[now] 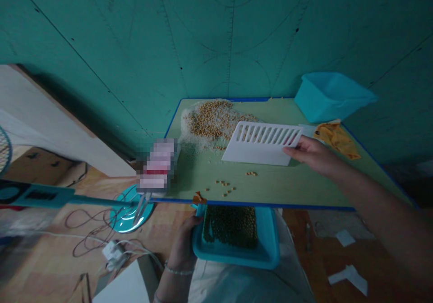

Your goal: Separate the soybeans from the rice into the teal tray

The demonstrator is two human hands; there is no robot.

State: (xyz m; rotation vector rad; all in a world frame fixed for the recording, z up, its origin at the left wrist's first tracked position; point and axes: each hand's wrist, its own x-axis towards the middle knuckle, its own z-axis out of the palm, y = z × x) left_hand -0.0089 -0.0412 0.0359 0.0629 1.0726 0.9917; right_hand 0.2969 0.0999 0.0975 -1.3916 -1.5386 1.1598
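Observation:
My right hand (313,155) grips the right end of a white slotted scraper (262,143) that rests on the green table (297,185). Left of the scraper lies a pile of soybeans mixed with white grains (211,121). A few loose beans (226,187) are scattered near the table's front edge. Below that edge my left hand (184,244) holds the left rim of a teal tray (267,249) filled with beans. A bracelet circles the left wrist.
A teal tub (329,94) stands at the table's back right corner, with a yellow cloth (336,138) beside it. A blurred box (158,167) sits at the table's left edge. Cables, a teal fan base (126,215) and paper scraps lie on the wooden floor.

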